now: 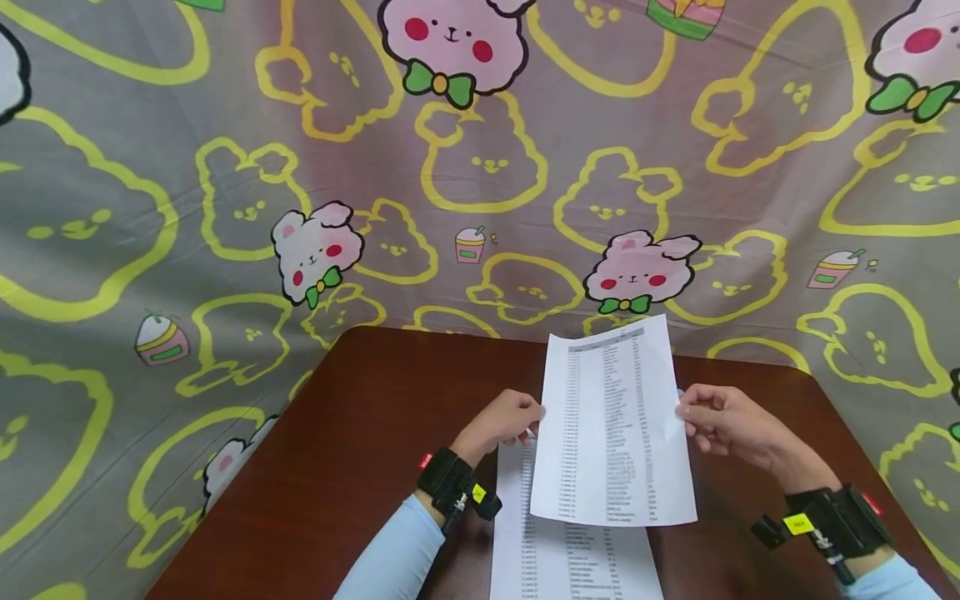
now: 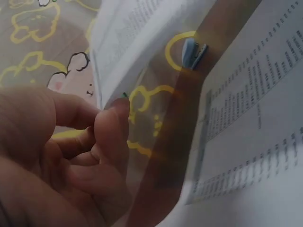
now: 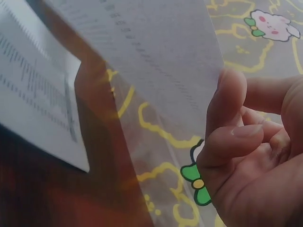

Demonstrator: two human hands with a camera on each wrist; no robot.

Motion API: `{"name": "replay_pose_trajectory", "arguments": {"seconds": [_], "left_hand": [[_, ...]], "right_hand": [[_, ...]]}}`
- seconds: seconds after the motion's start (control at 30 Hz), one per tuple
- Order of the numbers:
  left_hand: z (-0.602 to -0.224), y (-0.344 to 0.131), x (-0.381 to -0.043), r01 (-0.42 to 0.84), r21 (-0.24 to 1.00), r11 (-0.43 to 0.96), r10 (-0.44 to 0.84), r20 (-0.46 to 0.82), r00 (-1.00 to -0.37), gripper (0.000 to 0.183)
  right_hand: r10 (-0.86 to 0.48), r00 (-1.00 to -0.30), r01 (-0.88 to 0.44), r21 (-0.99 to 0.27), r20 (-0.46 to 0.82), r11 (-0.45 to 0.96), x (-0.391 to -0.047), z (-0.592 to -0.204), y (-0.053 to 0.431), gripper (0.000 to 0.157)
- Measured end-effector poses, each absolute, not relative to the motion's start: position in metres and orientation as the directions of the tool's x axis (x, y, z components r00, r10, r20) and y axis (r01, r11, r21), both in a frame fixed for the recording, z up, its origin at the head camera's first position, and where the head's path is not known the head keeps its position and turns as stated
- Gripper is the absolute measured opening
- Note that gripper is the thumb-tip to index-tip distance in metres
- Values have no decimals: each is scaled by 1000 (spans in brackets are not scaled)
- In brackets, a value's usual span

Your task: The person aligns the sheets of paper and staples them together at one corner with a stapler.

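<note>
Upper sheet [image 1: 611, 442] pinched at long edges by left hand [image 1: 504, 419], right hand [image 1: 738, 425]. Lower sheet [image 1: 573, 562] overlapped beneath, nearer left hand.

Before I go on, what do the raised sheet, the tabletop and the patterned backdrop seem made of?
Raised sheet: matte white paper, by its thin edges and gentle bend. Tabletop: smooth, perhaps lacquered wood or laminate, by its even reddish brown; can't tell which. Backdrop: probably matte printed cloth, by its soft creases.
</note>
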State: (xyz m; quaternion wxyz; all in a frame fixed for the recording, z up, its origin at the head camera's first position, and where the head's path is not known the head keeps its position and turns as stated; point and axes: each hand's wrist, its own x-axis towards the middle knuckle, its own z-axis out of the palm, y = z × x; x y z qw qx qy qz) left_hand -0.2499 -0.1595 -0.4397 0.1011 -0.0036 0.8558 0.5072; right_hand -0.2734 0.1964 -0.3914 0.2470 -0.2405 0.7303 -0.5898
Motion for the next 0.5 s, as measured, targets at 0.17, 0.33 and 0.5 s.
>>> {"name": "replay_pose_trajectory", "arguments": {"seconds": [0.17,0.33,0.5], "left_hand": [[-431,-172,-242,-63,858,509,126,-147,-981,25],[-421,-182,-235,-19,844,536,155,-120,-981,26],[-415,-187,-230,11,829,560,163,-96,-982,26]], "right_hand": [[-591,-797,-53,-960,-125,274,-270,-399,194,24],[-543,-823,-27,-943,-167,330,-269,-406,192,31],[-528,-831,-38,-930,-173,365,-270,-411,192,33]]}}
